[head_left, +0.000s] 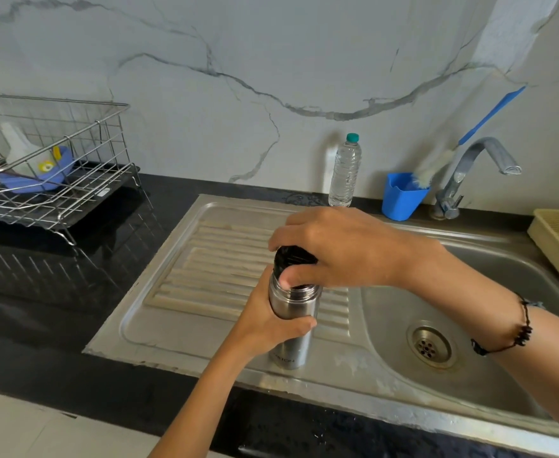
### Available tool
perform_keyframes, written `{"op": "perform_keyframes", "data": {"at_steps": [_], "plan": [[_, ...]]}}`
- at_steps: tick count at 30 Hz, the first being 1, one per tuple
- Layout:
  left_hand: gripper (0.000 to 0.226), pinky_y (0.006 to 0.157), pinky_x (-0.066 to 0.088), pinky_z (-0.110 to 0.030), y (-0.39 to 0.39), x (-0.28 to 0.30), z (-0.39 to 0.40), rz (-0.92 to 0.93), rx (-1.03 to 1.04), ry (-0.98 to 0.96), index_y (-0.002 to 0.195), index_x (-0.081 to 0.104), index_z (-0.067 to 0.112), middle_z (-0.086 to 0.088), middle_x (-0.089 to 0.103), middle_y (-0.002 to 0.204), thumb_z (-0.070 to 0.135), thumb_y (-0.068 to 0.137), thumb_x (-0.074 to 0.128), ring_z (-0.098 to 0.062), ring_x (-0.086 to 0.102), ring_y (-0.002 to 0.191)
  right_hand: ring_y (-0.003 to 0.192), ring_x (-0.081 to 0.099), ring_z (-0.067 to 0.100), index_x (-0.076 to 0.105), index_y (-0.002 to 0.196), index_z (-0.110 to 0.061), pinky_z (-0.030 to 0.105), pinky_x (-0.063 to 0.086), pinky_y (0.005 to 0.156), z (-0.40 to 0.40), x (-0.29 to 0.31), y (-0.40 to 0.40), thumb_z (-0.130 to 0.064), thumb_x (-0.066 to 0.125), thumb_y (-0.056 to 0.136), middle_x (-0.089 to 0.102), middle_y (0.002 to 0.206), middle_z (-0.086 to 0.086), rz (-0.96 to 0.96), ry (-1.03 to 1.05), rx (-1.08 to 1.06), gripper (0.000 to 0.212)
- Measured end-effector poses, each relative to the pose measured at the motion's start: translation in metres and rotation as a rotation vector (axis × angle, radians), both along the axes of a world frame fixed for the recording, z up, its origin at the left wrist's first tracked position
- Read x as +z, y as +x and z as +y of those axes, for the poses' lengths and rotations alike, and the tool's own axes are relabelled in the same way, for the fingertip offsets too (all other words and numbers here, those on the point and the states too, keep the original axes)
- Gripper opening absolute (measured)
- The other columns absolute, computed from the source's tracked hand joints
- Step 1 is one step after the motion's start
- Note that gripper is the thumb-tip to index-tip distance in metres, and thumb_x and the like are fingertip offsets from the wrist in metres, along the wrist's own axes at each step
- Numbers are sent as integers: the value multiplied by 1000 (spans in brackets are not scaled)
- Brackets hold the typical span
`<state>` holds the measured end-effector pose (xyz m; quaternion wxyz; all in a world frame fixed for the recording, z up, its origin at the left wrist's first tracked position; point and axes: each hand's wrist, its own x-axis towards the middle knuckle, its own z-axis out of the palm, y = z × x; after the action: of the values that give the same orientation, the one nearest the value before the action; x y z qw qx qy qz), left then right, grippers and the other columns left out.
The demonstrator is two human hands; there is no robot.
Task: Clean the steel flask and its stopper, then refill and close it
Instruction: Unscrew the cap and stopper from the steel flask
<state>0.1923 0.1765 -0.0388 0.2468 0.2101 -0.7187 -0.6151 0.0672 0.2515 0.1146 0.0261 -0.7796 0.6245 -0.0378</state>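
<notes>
The steel flask (293, 338) stands upright over the ribbed drainboard (218, 276) of the sink. My left hand (268, 319) grips its upper body from the left. A black stopper (293, 257) sits in the flask's mouth. My right hand (334, 246) covers it from above, with fingers and thumb curled round it. The hand hides most of the stopper, so I cannot tell how deep it sits in the neck.
A clear water bottle (345, 173) with a green cap stands at the wall. Beside it are a blue cup (402, 198) holding a blue-handled bottle brush (436, 166), and the tap (479, 166). The sink basin (430, 348) lies to the right, a wire dish rack (50, 166) to the left.
</notes>
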Motion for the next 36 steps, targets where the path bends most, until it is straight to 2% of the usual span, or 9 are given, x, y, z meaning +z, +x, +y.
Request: {"op": "perform_keyframes", "data": {"at_steps": [2, 5, 9, 14, 18, 23, 28, 33, 36], "plan": [[71, 76, 50, -18, 0, 0, 0, 9, 2, -6, 117, 49, 24, 7, 67, 102, 28, 52, 79, -6, 65, 96, 91, 53, 16, 57, 112, -24, 36, 48, 73, -1, 1, 0, -29, 56, 86, 56, 100, -5, -48, 41, 39, 26], [71, 78, 49, -19, -1, -1, 0, 3, 18, -13, 117, 49, 22, 8, 67, 102, 27, 53, 79, -6, 64, 98, 102, 47, 14, 57, 115, -26, 38, 45, 85, 0, 5, 3, -5, 56, 78, 53, 110, -6, -128, 159, 109, 43], [71, 75, 50, -17, 0, -1, 0, -6, 15, 13, 115, 49, 24, 6, 67, 100, 29, 50, 79, -4, 65, 93, 99, 51, 15, 51, 120, -30, 36, 47, 80, -4, 6, 0, -44, 55, 85, 52, 109, -5, -3, 101, -6, 38], [76, 79, 50, -19, -1, -1, 0, 2, 5, -3, 122, 47, 23, 5, 66, 107, 27, 53, 79, -10, 64, 102, 98, 50, 13, 50, 123, -32, 35, 47, 80, -2, 9, 0, -20, 58, 84, 48, 114, -5, -56, 208, 76, 42], [80, 78, 50, -19, -1, -2, -1, -17, 8, 0, 124, 46, 22, 3, 64, 110, 32, 51, 78, -7, 63, 100, 91, 50, 13, 43, 127, -36, 30, 45, 74, -6, 9, 2, -49, 56, 83, 48, 108, -7, 51, 166, -14, 47], [77, 79, 49, -18, -1, -1, 0, -6, 7, -16, 123, 45, 25, 8, 65, 106, 28, 54, 78, -7, 64, 101, 97, 47, 13, 47, 124, -36, 31, 47, 80, -5, 8, 3, -24, 60, 84, 44, 114, -6, 7, 230, 62, 44], [75, 77, 49, -15, 0, 1, 1, -16, 6, 1, 120, 46, 26, 5, 63, 107, 31, 52, 77, -2, 63, 98, 89, 49, 13, 46, 124, -36, 29, 45, 74, -8, 4, 3, -50, 56, 84, 47, 103, -5, 56, 185, 12, 44], [74, 77, 50, -19, -1, -1, -1, -17, 7, -1, 122, 47, 20, 12, 68, 104, 26, 55, 78, -7, 64, 99, 90, 54, 10, 59, 111, -29, 29, 48, 73, -3, 13, -4, -14, 61, 82, 52, 106, -5, -72, 130, 114, 33], [76, 78, 51, -23, -1, -3, -2, -36, 19, 13, 121, 49, 20, 7, 67, 104, 30, 52, 79, -10, 65, 98, 91, 55, 8, 60, 106, -28, 27, 48, 75, 1, 26, -12, -11, 63, 77, 55, 104, -6, -182, 12, 97, 34]]}}
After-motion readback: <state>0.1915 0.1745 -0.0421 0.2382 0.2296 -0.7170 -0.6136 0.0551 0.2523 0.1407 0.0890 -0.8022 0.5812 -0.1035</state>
